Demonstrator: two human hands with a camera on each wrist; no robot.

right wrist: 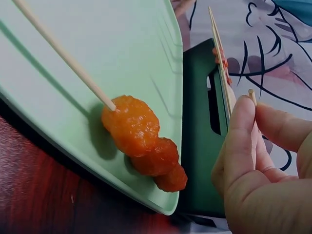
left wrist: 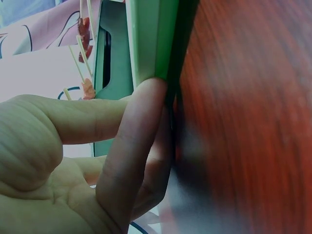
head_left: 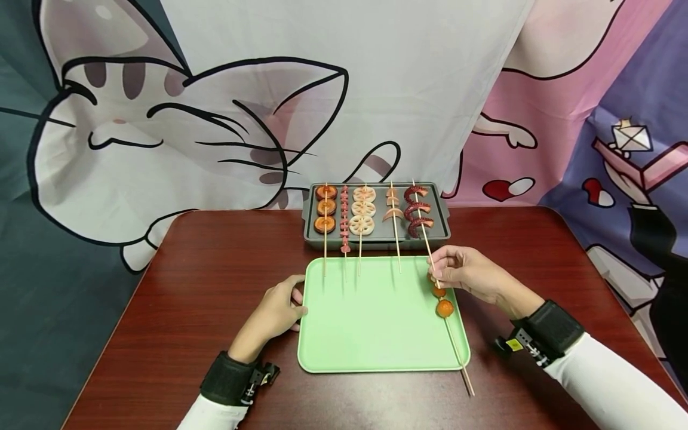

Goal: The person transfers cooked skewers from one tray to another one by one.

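Note:
My left hand [head_left: 275, 309] grips the left edge of a light green tray [head_left: 371, 322]; in the left wrist view a fingertip [left wrist: 155, 92] lies against its rim. Between thumb and fingers, my right hand [head_left: 466, 273] pinches the lower end of an octopus tentacle skewer [head_left: 418, 210]. The purplish-red pieces of that skewer are over the right end of a dark grill pan [head_left: 442, 230]. Below the right hand, a skewer of orange balls [head_left: 444, 308] lies along the tray's right side, its stick crossing the front edge.
Across the grill pan lie a skewer of round brown slices [head_left: 325, 207], a thin pink skewer [head_left: 344, 221], a lotus root skewer [head_left: 363, 209] and a skewer of pale orange curved pieces [head_left: 393, 206]. Behind the brown table [head_left: 226, 251] hangs a cartoon-printed cloth [head_left: 419, 89].

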